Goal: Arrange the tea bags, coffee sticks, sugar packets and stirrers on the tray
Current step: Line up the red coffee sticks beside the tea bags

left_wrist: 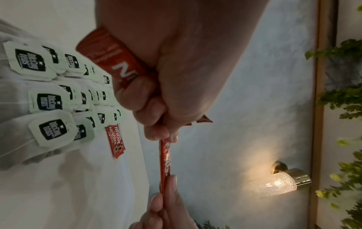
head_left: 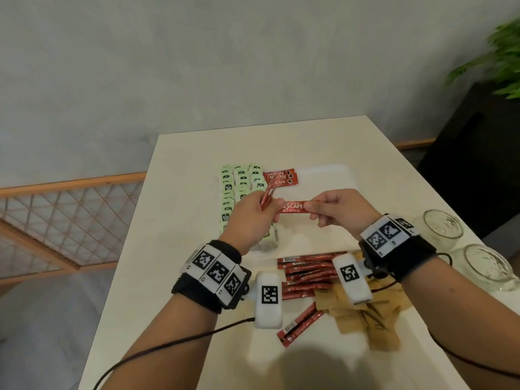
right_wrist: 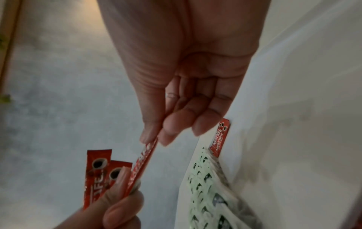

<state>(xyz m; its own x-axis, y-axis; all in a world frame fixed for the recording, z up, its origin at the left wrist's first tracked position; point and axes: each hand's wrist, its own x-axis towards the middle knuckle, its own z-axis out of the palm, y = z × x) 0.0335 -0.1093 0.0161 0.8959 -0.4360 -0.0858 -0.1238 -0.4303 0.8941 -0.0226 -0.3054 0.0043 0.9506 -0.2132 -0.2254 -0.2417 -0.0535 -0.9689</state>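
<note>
Above the white tray (head_left: 332,175), my left hand (head_left: 253,212) grips a small bundle of red coffee sticks (head_left: 69,196) and also holds the left end of one red coffee stick (head_left: 292,207). My right hand (head_left: 332,209) pinches that stick's right end between thumb and finger. In the left wrist view the stick (left_wrist: 165,159) runs from my left fingers down to the right fingertips (left_wrist: 172,184). In the right wrist view the held sticks (right_wrist: 98,173) fan out beside it. Three coffee sticks (head_left: 281,178) lie on the tray next to rows of green tea bags (head_left: 239,190).
A pile of loose coffee sticks (head_left: 306,274) and brown sugar packets (head_left: 357,313) lies on the white table (head_left: 174,249) near me. Two glass cups (head_left: 443,223) (head_left: 486,266) stand at the right. A plant (head_left: 503,57) and dark cabinet are beyond the table's right edge.
</note>
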